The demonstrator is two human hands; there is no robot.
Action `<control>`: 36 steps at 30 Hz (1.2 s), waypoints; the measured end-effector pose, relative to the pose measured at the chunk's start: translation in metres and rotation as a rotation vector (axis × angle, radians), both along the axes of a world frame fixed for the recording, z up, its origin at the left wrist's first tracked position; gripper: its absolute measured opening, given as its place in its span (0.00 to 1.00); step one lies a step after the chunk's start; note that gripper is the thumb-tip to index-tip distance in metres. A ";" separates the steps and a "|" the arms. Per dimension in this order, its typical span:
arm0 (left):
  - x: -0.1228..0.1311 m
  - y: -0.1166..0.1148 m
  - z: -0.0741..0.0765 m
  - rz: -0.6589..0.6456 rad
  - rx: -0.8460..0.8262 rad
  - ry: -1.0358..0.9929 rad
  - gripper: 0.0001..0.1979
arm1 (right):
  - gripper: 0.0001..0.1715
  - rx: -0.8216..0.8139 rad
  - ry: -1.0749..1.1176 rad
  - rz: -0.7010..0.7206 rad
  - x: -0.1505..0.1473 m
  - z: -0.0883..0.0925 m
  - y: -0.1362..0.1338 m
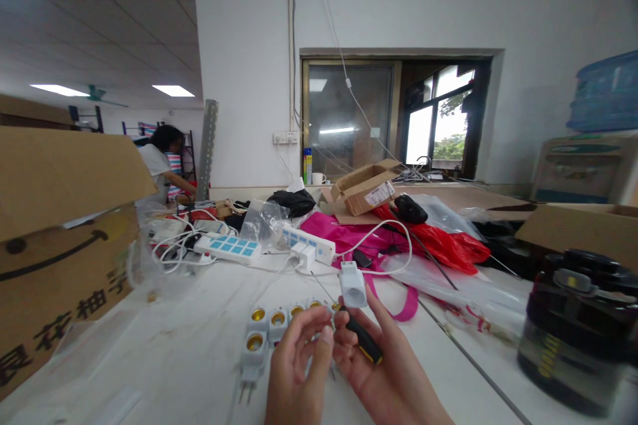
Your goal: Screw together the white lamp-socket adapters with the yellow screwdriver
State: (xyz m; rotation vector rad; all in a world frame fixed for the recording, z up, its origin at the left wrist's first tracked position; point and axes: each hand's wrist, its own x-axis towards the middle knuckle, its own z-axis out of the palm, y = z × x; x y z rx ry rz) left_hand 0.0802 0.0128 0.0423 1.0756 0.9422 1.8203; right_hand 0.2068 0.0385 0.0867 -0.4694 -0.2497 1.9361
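Near the bottom centre, my left hand (302, 362) has its fingers curled, the thumb close to the fingertips; whatever it may hold is too small to make out. Just to its right, my right hand (381, 358) is closed on a black and yellow screwdriver (365, 337), its thin shaft pointing up and left. A white socket piece (353, 284) rests upright at the fingers of the same hand. Several white lamp sockets with gold inner rings (255, 343) stand on the table behind and left of my left hand, the nearest with two metal prongs.
Power strips (234, 248) and cables lie further back. Beyond are pink and red bags (443, 247) and an open carton (366, 189). A large box (64, 246) stands left, a dark jug (573, 339) right. A person (162, 163) is in the left background.
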 end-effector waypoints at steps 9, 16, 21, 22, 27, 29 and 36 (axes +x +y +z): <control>0.000 0.005 -0.005 -0.022 -0.040 -0.056 0.33 | 0.26 0.497 -0.582 -0.141 0.010 -0.020 0.013; -0.004 0.002 0.007 -0.332 -0.181 -0.576 0.23 | 0.23 0.857 -1.270 -0.368 0.016 -0.016 0.012; -0.009 0.003 0.007 -0.391 -0.169 -0.668 0.11 | 0.22 0.957 -1.314 -0.448 0.013 -0.014 0.001; -0.013 0.005 0.004 -0.423 -0.132 -0.689 0.11 | 0.21 1.035 -1.317 -0.482 0.012 -0.014 0.000; -0.045 0.019 -0.003 -0.575 -0.060 -0.873 0.08 | 0.15 1.250 -1.284 -0.677 0.005 -0.020 -0.003; -0.053 0.020 0.003 -0.481 -0.115 -0.933 0.12 | 0.13 1.250 -1.268 -0.709 0.001 -0.025 -0.003; -0.035 0.006 0.036 -0.239 -0.250 -0.844 0.11 | 0.13 1.219 -1.287 -0.654 0.001 -0.030 -0.002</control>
